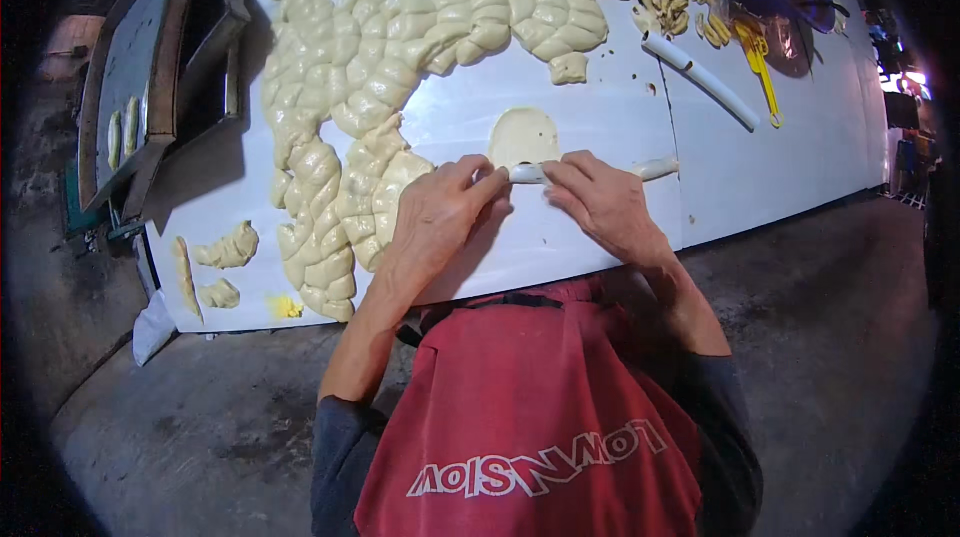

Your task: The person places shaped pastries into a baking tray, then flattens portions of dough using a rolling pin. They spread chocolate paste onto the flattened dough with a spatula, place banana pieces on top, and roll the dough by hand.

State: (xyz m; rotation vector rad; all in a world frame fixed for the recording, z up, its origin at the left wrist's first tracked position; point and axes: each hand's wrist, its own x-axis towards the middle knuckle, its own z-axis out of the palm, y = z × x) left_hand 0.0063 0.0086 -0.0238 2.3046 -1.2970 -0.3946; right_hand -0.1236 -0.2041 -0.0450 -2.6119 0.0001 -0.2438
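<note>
Left hand point(450, 199) and right hand point(607, 203) both got fingers pinched in on a pale rod point(527, 174); flattened dough point(523, 136)'s just past the rod.

Forearms point(372, 325) angled inward; left grip point(437, 205), right grip point(612, 205) apart, backs upward, fingers point(487, 184) bent.

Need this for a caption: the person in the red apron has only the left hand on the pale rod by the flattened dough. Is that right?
Not quite: the head view shows the right hand on the pale rod too, so both hands are on it. The rest stands: red apron, left hand on the rod, rod by the flattened dough.
</note>
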